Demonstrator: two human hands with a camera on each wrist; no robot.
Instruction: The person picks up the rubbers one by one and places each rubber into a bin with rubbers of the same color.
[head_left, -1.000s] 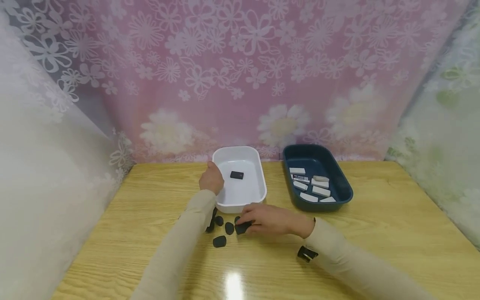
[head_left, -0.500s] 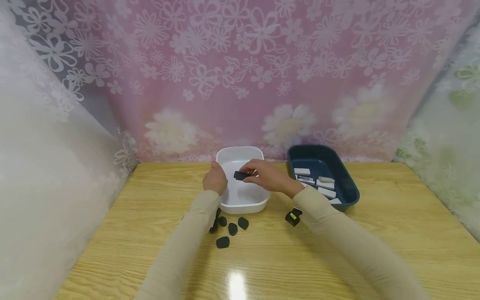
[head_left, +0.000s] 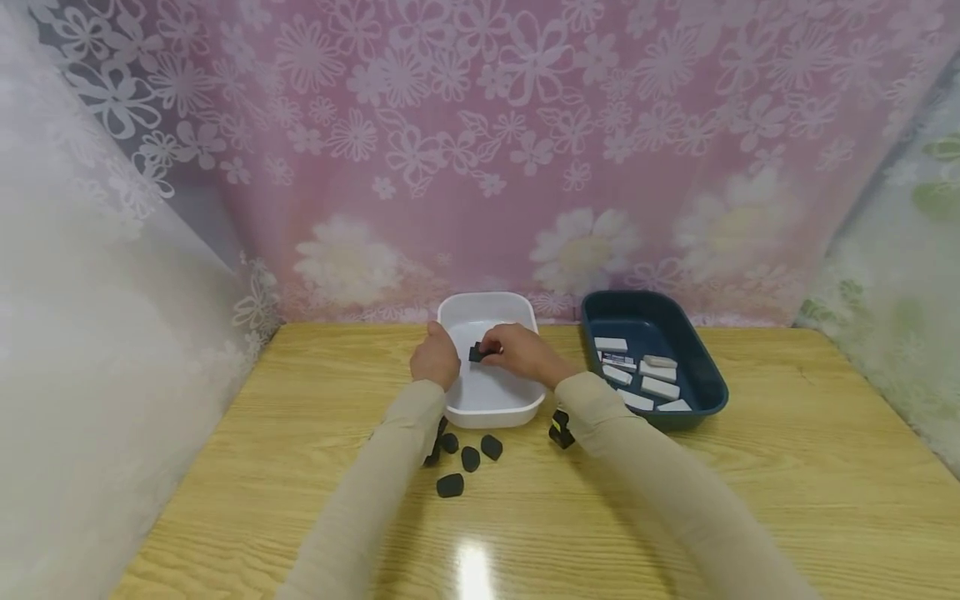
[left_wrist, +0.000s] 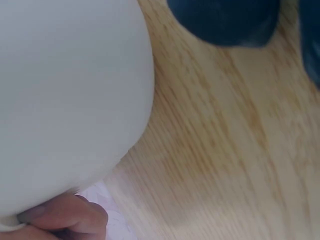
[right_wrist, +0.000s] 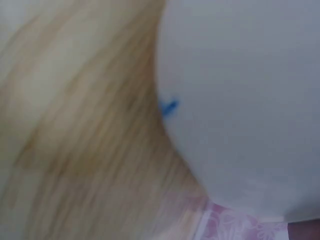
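Note:
My left hand (head_left: 435, 358) grips the left rim of the white tray (head_left: 491, 417); in the left wrist view its thumb and fingers (left_wrist: 65, 215) pinch that rim. Inside the tray is my right hand (head_left: 519, 350), low over the bottom, pinching a small black piece that its fingertips mostly cover. A black block (head_left: 476, 353) shows just beside those fingertips. Several smooth, dark, pebble-like pieces lie on the table before the tray, one (head_left: 450, 485) nearest me and another (head_left: 491, 447) farther right. The right wrist view shows mostly the tray's outer wall (right_wrist: 240, 100).
To the right of the white tray stands a dark blue tray (head_left: 716, 404) with several white eraser-like blocks (head_left: 660, 388) in it. A pink floral curtain (head_left: 450, 208) hangs behind the wooden table (head_left: 795, 467), with pale cloth along both sides.
My right hand has picked up a dark piece from the table and carried it forward into the white tray. My left hand stays on the tray's rim. The view has shifted slightly.

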